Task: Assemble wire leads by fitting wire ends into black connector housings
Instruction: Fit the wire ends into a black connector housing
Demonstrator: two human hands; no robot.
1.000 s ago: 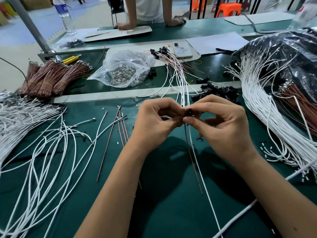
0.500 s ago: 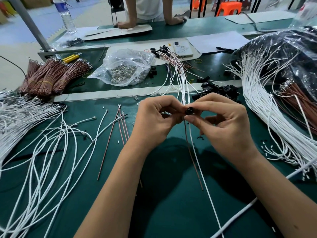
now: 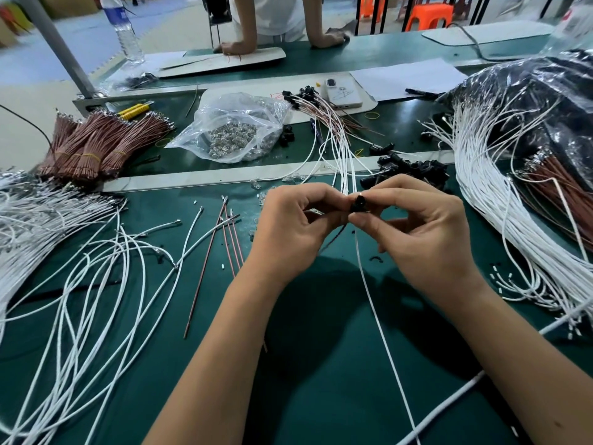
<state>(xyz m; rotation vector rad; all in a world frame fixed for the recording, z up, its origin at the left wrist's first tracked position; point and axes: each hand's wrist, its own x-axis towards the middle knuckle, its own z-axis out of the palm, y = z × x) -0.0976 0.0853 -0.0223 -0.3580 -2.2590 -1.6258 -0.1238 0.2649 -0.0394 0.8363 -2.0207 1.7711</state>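
Observation:
A small black connector housing is pinched between the thumbs and forefingers of both hands above the green mat. My left hand holds it from the left, my right hand from the right. A white wire hangs from the housing toward me, and a brown wire slants down beneath my left fingers. Whether the wire ends sit inside the housing is hidden by my fingertips. Loose black housings lie piled just behind my right hand.
Loose white wires spread across the left, a thick white bundle on the right. Brown wire bundles and a bag of metal terminals lie beyond the rail. Finished leads fan out behind. Another person leans on the far table.
The hands have stayed together on the housing. The brown wire below it has swung from hanging straight down to slanting left under my left fingers.

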